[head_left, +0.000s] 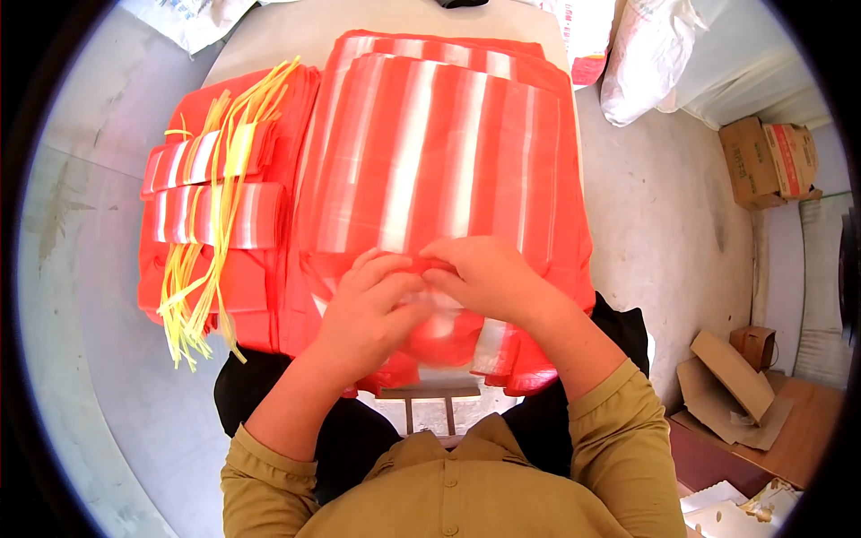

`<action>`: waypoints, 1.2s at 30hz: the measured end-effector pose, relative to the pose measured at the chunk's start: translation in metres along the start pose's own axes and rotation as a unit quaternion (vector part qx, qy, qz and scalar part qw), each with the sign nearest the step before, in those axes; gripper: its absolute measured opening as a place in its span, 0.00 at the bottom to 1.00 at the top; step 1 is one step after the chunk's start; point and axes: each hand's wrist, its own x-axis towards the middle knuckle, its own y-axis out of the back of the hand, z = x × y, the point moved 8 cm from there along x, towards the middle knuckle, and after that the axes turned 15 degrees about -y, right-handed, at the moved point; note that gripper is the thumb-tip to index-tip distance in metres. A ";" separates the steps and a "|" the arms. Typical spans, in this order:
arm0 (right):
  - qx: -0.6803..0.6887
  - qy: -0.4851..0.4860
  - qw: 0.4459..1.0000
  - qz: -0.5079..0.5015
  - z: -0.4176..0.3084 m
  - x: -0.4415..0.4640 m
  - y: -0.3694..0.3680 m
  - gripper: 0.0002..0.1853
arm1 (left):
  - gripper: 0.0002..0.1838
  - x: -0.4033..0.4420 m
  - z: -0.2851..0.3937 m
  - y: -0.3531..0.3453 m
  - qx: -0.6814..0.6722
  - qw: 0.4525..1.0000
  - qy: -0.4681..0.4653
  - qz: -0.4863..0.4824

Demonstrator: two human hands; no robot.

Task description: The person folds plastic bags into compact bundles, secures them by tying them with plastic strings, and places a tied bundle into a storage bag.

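A thick stack of red plastic bags (439,152) with white stripes lies in front of me. At its near edge, my left hand (372,305) has its fingers curled in on the thin red plastic, the thumb smeared by motion. My right hand (480,276) pinches the same edge from the other side, its fingertips almost meeting those of the left. Below the hands, a loose part of the plastic (439,336) hangs blurred toward my lap. To the left, yellow strips (229,197) lie across folded striped bundles (220,215), all resting on more red plastic.
Beneath the stacks is a pale tabletop (278,40). White sacks (647,63) stand beyond it at the back right. A cardboard box (753,170) sits by the right wall, and an opened carton (731,394) rests on a brown surface (812,421) at lower right.
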 end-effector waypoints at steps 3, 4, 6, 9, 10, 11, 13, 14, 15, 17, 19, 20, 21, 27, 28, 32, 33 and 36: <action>-0.006 -0.017 1.000 0.011 0.005 0.000 -0.001 0.14 | 0.15 -0.001 -0.006 -0.002 -0.021 0.999 0.002 0.027; -0.001 -0.021 1.000 0.011 0.004 0.000 0.000 0.13 | 0.15 -0.001 -0.007 -0.003 -0.025 0.999 0.010 0.027; 0.001 -0.022 1.000 0.015 0.004 -0.001 0.001 0.13 | 0.14 0.000 -0.011 -0.004 -0.037 0.998 0.036 0.033; -0.012 -0.018 0.999 0.026 0.004 -0.001 0.002 0.12 | 0.11 0.000 -0.018 -0.006 -0.059 0.994 0.085 0.038; -0.019 -0.021 0.999 0.028 0.004 -0.001 0.003 0.12 | 0.11 -0.001 -0.022 -0.008 -0.066 0.993 0.097 0.033; -0.026 -0.024 0.999 0.030 0.004 -0.001 0.003 0.12 | 0.12 -0.002 -0.026 -0.010 -0.073 0.991 0.109 0.029; -0.037 -0.028 0.998 0.029 0.006 -0.003 0.006 0.11 | 0.11 -0.001 -0.029 -0.012 -0.059 0.991 0.120 0.027; -0.043 -0.029 0.998 0.029 0.008 -0.004 0.008 0.11 | 0.11 0.000 -0.029 -0.013 -0.051 0.990 0.125 0.026; -0.045 -0.026 0.998 0.027 0.010 -0.006 0.010 0.10 | 0.11 0.001 -0.030 -0.013 -0.050 0.990 0.132 0.026; -0.051 -0.019 0.998 0.023 0.016 -0.009 0.015 0.08 | 0.11 0.004 -0.031 -0.014 -0.046 0.988 0.147 0.026; -0.065 0.053 0.990 0.117 0.007 -0.018 0.030 0.07 | 0.11 0.005 -0.033 -0.013 -0.048 0.985 0.165 0.034; -0.070 0.089 0.980 0.163 0.002 -0.024 0.034 0.07 | 0.11 0.004 -0.034 -0.013 -0.048 0.983 0.174 0.038; -0.054 0.140 0.976 0.158 -0.008 -0.030 0.032 0.07 | 0.10 0.004 -0.035 -0.014 -0.050 0.980 0.189 0.032; -0.104 0.243 0.959 0.100 -0.030 -0.043 0.003 0.13 | 0.10 0.003 -0.041 -0.020 -0.058 0.982 0.176 0.033; -0.112 0.242 0.959 0.100 -0.029 -0.041 0.001 0.14 | 0.10 0.004 -0.042 -0.020 -0.058 0.985 0.160 0.027; -0.152 0.240 0.953 0.102 -0.027 -0.040 -0.002 0.16 | 0.16 0.001 -0.040 -0.013 -0.042 0.993 0.102 -0.032; -0.157 0.242 0.951 0.111 -0.026 -0.039 -0.003 0.16 | 0.18 0.002 -0.039 -0.007 -0.040 0.994 0.096 -0.042; -0.170 0.239 0.947 0.128 -0.024 -0.040 -0.006 0.15 | 0.24 0.001 -0.031 0.008 -0.038 0.992 0.091 -0.074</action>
